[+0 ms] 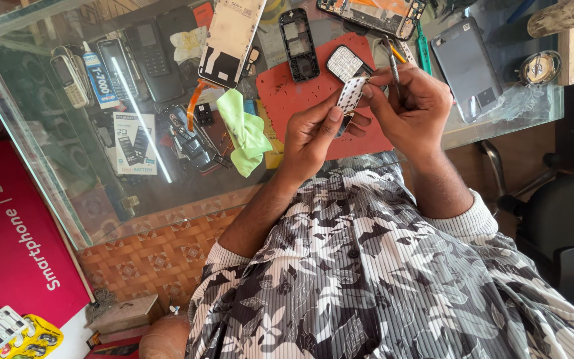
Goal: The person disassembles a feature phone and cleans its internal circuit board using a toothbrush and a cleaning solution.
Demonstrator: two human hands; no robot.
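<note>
I see a green cloth on the glass counter, a grey smartphone beside the red mat

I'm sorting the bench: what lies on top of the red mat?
On the red mat lie a black phone frame and a keypad. Both hands, left hand and right hand, cover its right part, hiding whatever lies beneath.

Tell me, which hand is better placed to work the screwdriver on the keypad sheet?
The right hand: it already grips the screwdriver, while the left hand pinches the white keypad sheet over the red mat.
</note>
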